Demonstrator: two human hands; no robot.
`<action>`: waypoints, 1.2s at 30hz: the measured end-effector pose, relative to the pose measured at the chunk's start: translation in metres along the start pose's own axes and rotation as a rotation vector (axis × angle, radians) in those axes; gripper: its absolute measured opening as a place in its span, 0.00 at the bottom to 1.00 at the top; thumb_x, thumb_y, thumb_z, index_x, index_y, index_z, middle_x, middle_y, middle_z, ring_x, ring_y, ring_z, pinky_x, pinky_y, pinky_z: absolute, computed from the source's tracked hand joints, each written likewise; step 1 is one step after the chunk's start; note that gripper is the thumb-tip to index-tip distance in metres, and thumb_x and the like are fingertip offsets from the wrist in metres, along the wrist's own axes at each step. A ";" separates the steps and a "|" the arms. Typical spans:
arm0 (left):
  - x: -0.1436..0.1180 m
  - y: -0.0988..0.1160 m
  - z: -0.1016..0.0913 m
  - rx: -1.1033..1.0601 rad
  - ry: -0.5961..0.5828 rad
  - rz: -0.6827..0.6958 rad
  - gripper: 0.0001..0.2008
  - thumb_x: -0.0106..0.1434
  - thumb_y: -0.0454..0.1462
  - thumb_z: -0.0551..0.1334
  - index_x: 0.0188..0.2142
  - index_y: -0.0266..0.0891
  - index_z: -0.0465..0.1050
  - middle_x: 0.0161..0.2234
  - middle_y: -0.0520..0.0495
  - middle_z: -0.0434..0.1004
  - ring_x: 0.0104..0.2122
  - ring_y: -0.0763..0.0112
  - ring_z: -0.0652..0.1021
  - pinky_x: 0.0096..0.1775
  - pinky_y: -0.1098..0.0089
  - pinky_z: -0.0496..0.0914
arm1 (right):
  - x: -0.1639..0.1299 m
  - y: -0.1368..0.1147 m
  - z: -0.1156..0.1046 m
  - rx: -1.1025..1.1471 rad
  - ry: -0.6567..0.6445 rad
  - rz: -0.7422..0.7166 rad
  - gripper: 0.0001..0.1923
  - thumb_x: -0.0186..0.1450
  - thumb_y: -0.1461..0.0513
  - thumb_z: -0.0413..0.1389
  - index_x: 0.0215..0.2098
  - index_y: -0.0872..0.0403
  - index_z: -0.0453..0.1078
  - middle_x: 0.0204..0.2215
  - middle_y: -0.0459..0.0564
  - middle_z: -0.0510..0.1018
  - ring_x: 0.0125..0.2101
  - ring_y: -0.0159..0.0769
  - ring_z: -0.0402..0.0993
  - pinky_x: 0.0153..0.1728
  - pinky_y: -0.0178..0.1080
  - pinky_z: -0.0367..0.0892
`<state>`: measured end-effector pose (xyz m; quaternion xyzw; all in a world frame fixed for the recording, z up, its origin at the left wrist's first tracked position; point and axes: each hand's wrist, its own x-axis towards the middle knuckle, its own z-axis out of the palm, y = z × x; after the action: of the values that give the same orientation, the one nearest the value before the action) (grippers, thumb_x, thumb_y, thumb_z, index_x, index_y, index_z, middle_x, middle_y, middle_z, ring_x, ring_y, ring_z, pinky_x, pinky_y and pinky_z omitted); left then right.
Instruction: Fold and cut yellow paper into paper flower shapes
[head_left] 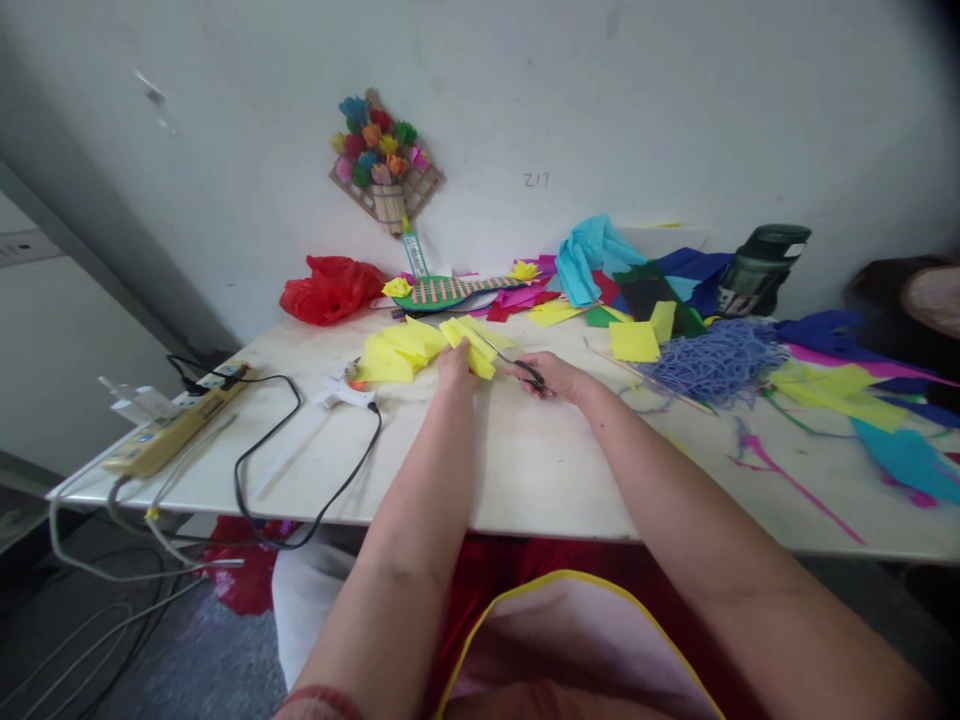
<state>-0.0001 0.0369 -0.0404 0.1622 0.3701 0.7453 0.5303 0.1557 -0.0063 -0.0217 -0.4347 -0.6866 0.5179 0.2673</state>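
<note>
My left hand [456,366] grips a folded piece of yellow crepe paper [480,358] above the table. In my right hand [553,376] is a pair of scissors [531,374] with dark handles; its blades point left and lie against the yellow paper. Whether the blades are cutting into it I cannot make out. Just left of my left hand lie more yellow paper sheets [397,354]. A white hot glue gun [337,393] with a black cord rests further left.
A yellow power strip [180,420] with cables sits at the table's left edge. Along the back are a red plastic bag [330,290], a woven green-edged piece [450,292] and coloured paper. To the right lie a heap of purple shredded strands [712,360] and a dark green bottle [763,270].
</note>
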 end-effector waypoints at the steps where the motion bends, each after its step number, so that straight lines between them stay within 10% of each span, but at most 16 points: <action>1: 0.000 0.000 0.000 0.003 0.002 0.002 0.07 0.54 0.30 0.58 0.34 0.38 0.68 0.32 0.48 0.74 0.34 0.71 0.75 0.39 0.69 0.70 | 0.001 0.001 0.000 0.006 0.003 0.001 0.14 0.57 0.54 0.52 0.24 0.56 0.59 0.11 0.39 0.62 0.08 0.20 0.54 0.08 0.27 0.44; 36: 0.000 -0.004 0.000 0.057 -0.077 0.050 0.08 0.52 0.30 0.58 0.34 0.36 0.69 0.30 0.46 0.74 0.30 0.69 0.75 0.37 0.64 0.70 | -0.001 -0.003 0.001 0.048 -0.003 -0.016 0.15 0.57 0.52 0.52 0.26 0.57 0.61 0.12 0.41 0.64 0.09 0.22 0.57 0.07 0.27 0.45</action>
<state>0.0025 0.0374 -0.0427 0.2147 0.3664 0.7407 0.5206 0.1543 -0.0083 -0.0190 -0.4219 -0.6778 0.5328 0.2806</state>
